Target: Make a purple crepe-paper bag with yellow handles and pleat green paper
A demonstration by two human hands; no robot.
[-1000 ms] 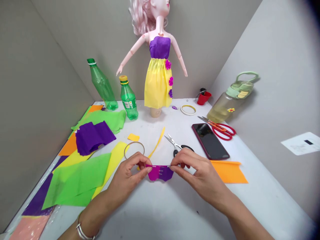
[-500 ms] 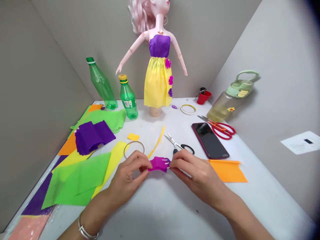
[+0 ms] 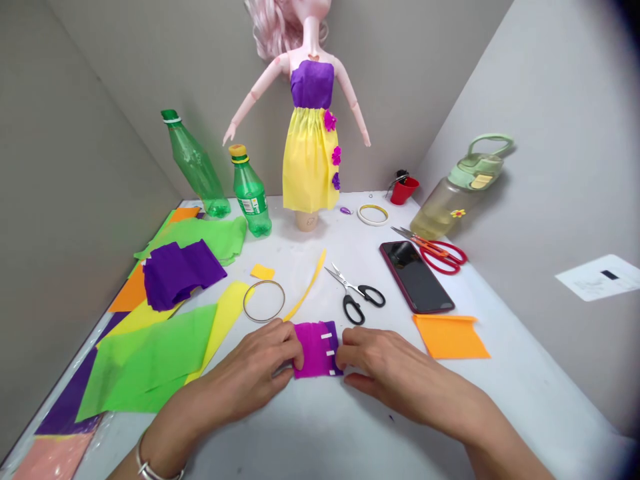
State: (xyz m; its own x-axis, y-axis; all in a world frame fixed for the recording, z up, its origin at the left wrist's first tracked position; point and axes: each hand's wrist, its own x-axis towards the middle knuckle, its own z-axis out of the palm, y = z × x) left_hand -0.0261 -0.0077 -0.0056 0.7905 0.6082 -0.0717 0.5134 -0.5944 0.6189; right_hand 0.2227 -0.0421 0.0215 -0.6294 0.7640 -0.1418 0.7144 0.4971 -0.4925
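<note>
A small magenta paper piece [image 3: 314, 349] with short white strips along its right edge lies flat on the white table [image 3: 325, 427]. My left hand [image 3: 260, 367] presses its left edge with the fingertips. My right hand [image 3: 385, 370] presses its right edge, fingers laid flat on the table. Just beyond them lie small black-handled scissors [image 3: 356, 298], a thin metal ring [image 3: 263, 301] and a yellow paper strip [image 3: 307, 285]. A doll [image 3: 310, 120] in a purple and yellow paper dress with paper flowers stands at the back.
Green, yellow, purple and orange paper sheets [image 3: 150, 353] cover the left side. Two green bottles [image 3: 250, 193] stand at the back left. A phone [image 3: 416, 277], red scissors [image 3: 435, 250], a water jug [image 3: 457, 193], a red cup [image 3: 403, 190], a tape ring [image 3: 373, 214] and orange paper [image 3: 450, 337] lie right.
The magenta piece was held up between both hands' fingertips; it has come down and now lies flat on the table under both hands. The hands moved nearer to me.
</note>
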